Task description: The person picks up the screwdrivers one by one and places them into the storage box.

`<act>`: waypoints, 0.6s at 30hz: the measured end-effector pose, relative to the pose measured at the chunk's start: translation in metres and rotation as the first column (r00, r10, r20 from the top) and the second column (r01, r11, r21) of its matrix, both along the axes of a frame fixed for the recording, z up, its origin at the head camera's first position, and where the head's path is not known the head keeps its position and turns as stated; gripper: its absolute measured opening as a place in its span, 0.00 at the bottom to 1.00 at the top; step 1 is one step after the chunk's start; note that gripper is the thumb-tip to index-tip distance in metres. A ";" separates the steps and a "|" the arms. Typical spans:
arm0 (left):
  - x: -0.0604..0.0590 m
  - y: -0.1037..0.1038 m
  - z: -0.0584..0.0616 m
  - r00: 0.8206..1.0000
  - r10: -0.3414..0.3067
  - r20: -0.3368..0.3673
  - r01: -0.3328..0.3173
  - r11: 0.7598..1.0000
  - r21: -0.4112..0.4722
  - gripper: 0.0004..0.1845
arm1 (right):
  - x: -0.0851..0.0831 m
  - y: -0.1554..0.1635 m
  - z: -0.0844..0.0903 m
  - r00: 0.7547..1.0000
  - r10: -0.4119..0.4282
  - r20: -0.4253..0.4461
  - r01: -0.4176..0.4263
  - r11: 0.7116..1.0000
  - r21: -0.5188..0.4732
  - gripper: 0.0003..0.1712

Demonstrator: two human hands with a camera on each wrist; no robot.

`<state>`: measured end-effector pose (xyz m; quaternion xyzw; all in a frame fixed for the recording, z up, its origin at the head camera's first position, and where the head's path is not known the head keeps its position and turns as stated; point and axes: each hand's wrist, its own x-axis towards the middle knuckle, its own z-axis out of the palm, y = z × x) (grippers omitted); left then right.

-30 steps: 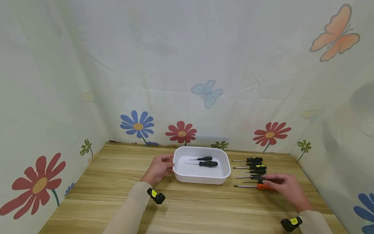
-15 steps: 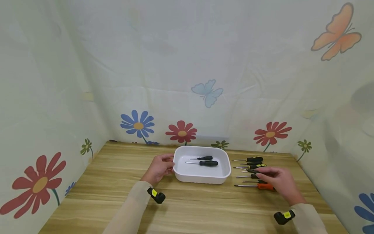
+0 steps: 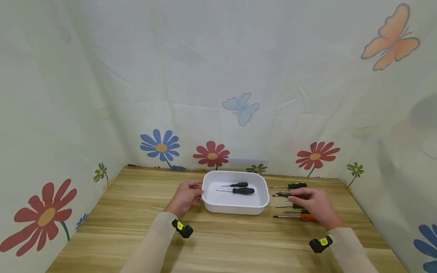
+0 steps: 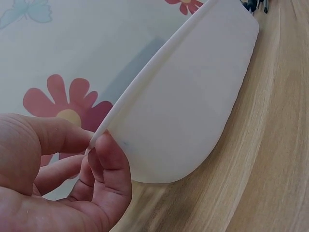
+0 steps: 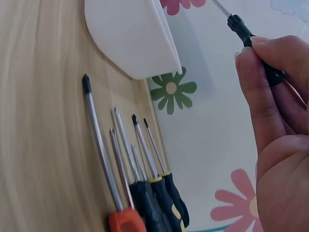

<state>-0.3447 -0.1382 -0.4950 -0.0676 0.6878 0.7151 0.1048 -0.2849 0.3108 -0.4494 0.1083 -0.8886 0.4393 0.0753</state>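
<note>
We have a black-handled screwdriver (image 5: 255, 46) pinched in the right hand (image 3: 315, 206), its fingers (image 5: 258, 92) curled round the handle and the thin shaft pointing toward the white tray (image 3: 263, 203); it is lifted off the surface (image 3: 222, 242), just to the right of the tray's right wall. To do this well, we judge that we should keep the shaft level and pointed leftward, carry it over the rim rather than across it, and lay it lengthwise beside the two screwdrivers (image 3: 239, 188) already lying in the tray, letting go only once the handle is low inside.

The left hand (image 3: 184, 198) grips the tray's left rim, thumb above and fingers (image 4: 108, 174) under the lip, which should keep the tray from sliding when the tool lands.

Below the right hand, the remaining screwdrivers (image 5: 140, 193) lie in a row on the surface, tips toward the tray, an orange-handled one (image 3: 307, 217) nearest us. The lifted tool passes close above them, so a low swing could knock them. There is open room in the tray's near half and on the surface in front; the flowered curtain (image 3: 211, 113) closes in behind and on both sides.
</note>
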 end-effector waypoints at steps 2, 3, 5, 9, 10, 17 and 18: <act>0.000 0.000 -0.001 1.000 0.001 0.000 -0.001 1.000 0.000 0.25 | -0.004 -0.004 0.000 1.000 0.009 0.007 -0.009 1.000 -0.006 0.17; 0.000 0.000 -0.001 1.000 0.003 0.000 -0.003 1.000 0.000 0.25 | -0.005 -0.006 0.001 1.000 0.015 0.009 -0.015 1.000 -0.007 0.17; 0.000 0.000 -0.001 1.000 0.003 -0.004 -0.003 1.000 -0.001 0.25 | -0.008 -0.009 0.002 0.999 0.032 0.005 -0.032 0.999 -0.010 0.16; 0.000 0.000 -0.001 1.000 0.004 -0.008 -0.004 1.000 -0.001 0.25 | -0.014 -0.017 0.004 0.998 0.064 0.011 -0.064 0.998 -0.029 0.15; 0.001 0.000 -0.001 1.000 0.006 -0.008 -0.006 1.000 -0.002 0.25 | -0.015 -0.019 0.004 0.997 0.074 0.015 -0.073 0.997 -0.031 0.15; 0.001 0.001 -0.001 1.000 0.024 -0.012 -0.024 1.000 0.005 0.24 | -0.024 -0.034 0.006 0.994 0.098 0.050 -0.095 0.994 -0.051 0.12; 0.001 0.002 -0.001 1.000 0.024 -0.013 -0.024 1.000 0.006 0.24 | -0.024 -0.036 0.006 0.993 0.099 0.056 -0.096 0.994 -0.058 0.13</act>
